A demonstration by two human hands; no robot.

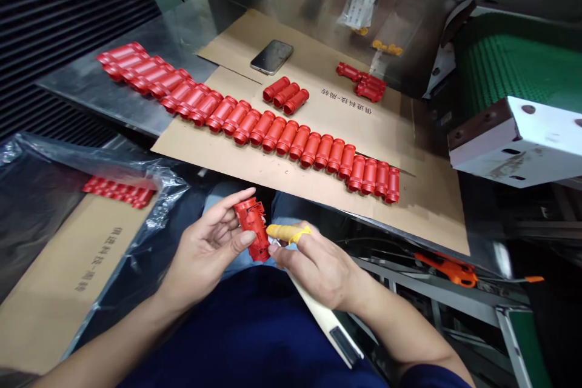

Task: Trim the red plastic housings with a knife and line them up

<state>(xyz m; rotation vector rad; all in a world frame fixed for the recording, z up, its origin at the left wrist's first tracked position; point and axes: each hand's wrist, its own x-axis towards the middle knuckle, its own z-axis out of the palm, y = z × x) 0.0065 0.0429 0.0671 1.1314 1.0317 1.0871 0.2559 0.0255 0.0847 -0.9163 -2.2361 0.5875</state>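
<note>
My left hand (209, 242) is closed around a red plastic cylindrical part (251, 227), held nearly upright with its cut-out side showing. Thumb and forefinger press on it from the left. In my right hand (321, 264) is a slim tool with a long cream handle (322, 320), which looks like a cutter knife. A bit of shiny metal shows at its tip beside the part, partly hidden by my fingers. A yellow finger cot (286, 233) covers my right forefinger, which lies close to the part's right side.
A long row of red cylinders (273, 133) crosses the table's cardboard (218, 157). Behind it lie three more cylinders (286, 95), a phone (271, 56) and joined red parts (364, 82). A green conveyor (522, 66) stands right; a plastic-lined box (104, 254) sits lower left.
</note>
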